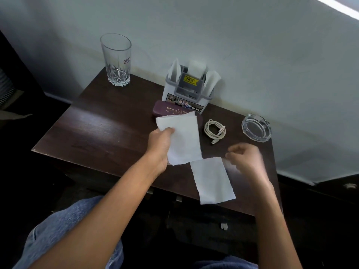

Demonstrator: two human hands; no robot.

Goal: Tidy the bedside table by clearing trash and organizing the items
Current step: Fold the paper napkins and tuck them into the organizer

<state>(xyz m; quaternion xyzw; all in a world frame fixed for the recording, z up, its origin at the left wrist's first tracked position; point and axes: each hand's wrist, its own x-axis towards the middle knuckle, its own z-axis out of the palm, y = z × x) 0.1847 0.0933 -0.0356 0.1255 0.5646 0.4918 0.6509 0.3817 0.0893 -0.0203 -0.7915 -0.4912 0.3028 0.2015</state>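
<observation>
My left hand (pixel 160 141) pinches the left edge of a white tissue sheet (pixel 184 136), held up over the dark wooden bedside table (pixel 101 129). A second white tissue sheet (pixel 212 180) hangs from its lower corner toward the table's front edge. My right hand (pixel 245 156), blurred, hovers with loosely curled fingers just right of that lower sheet; whether it touches the sheet is unclear. A maroon spectacle case (pixel 167 109) lies partly hidden behind the upper sheet.
A tall empty glass (pixel 116 59) stands at the back left. A white organizer box (pixel 186 88) with tissues sits against the wall. A coiled white cable (pixel 215 130) and a glass ashtray (pixel 256 127) lie to the right.
</observation>
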